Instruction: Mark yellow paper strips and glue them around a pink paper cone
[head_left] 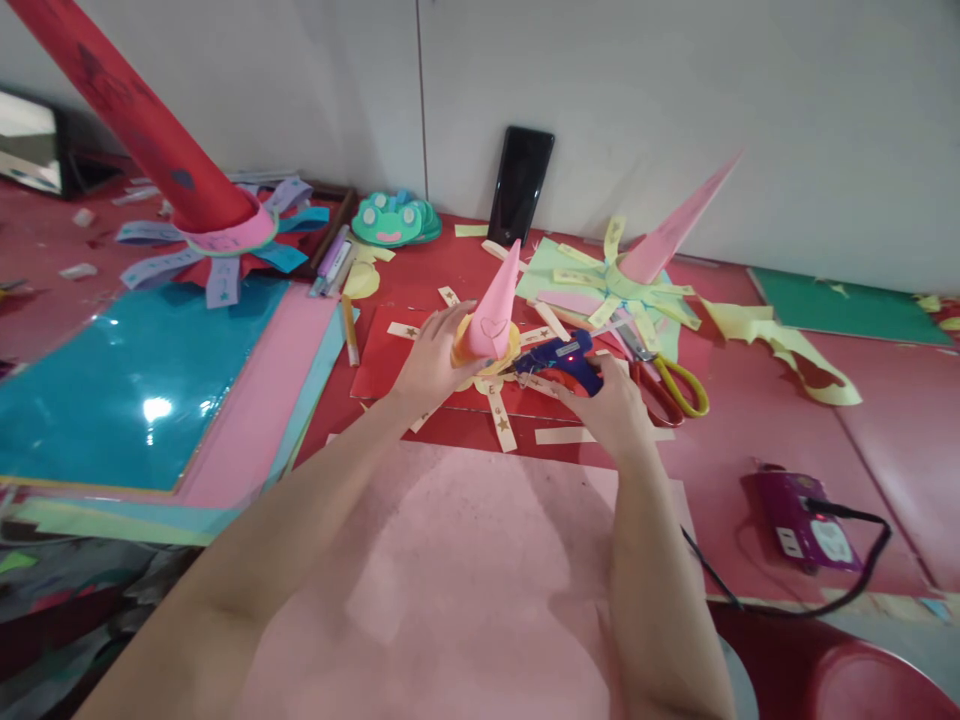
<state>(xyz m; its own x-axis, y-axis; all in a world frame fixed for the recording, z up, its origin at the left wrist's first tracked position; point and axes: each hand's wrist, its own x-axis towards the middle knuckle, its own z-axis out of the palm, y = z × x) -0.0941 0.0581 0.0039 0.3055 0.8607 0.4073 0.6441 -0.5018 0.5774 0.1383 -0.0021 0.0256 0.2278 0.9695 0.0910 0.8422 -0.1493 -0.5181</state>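
Observation:
My left hand (433, 358) is closed around the base of a pink paper cone (496, 308) with a heart drawn on it. The cone stands upright in a yellow paper ring (480, 378), and pale strips with stars, such as this paper strip (502, 420), fan out around it. A blue hot glue gun (559, 355) with a small red light is gripped in my right hand (611, 405). Its nozzle points left at the ring's edge; whether it touches, I cannot tell. Red card (375, 370) lies underneath.
Yellow-handled scissors (686, 385) lie right of the glue gun. Behind stand a second pink cone (679, 225) and a phone (521, 185) against the wall. A tall red paper cone (150, 125) rises at left. A purple power adapter (806, 520) with a cable sits front right.

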